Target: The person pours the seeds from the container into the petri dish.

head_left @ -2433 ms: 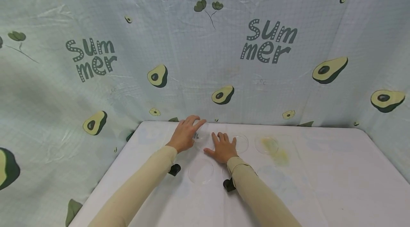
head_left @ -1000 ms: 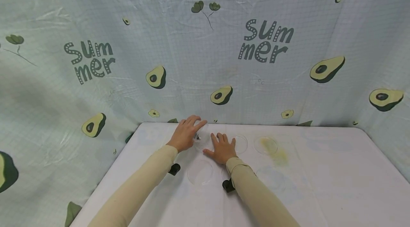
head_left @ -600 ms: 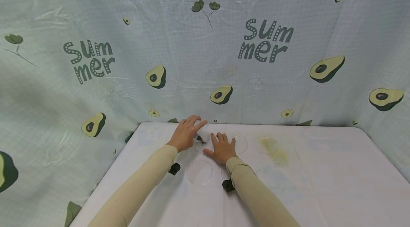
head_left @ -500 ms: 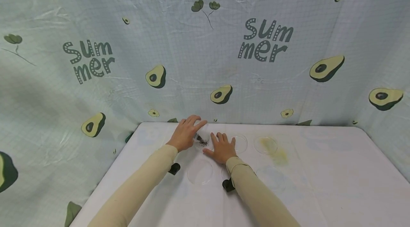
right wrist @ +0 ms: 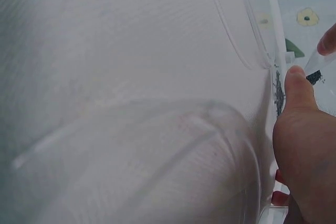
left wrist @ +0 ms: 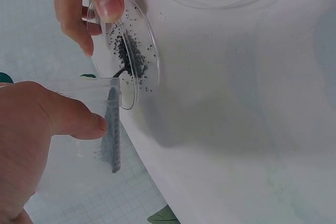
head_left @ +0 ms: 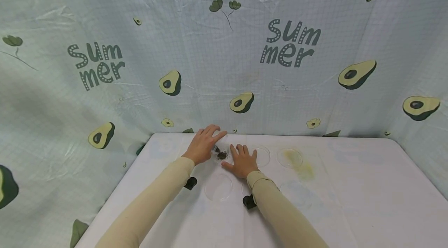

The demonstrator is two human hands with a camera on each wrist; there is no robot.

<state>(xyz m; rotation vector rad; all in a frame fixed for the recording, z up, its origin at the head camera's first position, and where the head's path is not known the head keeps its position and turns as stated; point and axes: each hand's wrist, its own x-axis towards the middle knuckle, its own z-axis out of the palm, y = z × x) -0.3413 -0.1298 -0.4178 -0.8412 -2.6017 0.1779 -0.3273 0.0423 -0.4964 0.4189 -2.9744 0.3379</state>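
Note:
My left hand (head_left: 200,149) grips a clear plastic container (left wrist: 76,156), tilted on its side at the far left of the table. Small dark grains (left wrist: 131,59), like seeds, run from its mouth into a clear round dish (left wrist: 156,56). Some grains still lie along the container's lower wall. Fingers spread, my right hand (head_left: 243,162) rests just right of that dish. Its thumb (left wrist: 111,9) touches the dish's rim in the left wrist view; its other fingers lie partly behind. In the right wrist view, my right hand (right wrist: 304,140) hides much of the dish.
More clear round dishes stand about the white table (head_left: 367,186): one right of my right hand (head_left: 270,156), one farther right beside a yellow stain (head_left: 305,170), and one in front (head_left: 218,200). A printed curtain (head_left: 210,53) hangs behind the table.
Dark grains have slid out of the container and formed a growing pile in the dish. Both hands have stayed almost where they were.

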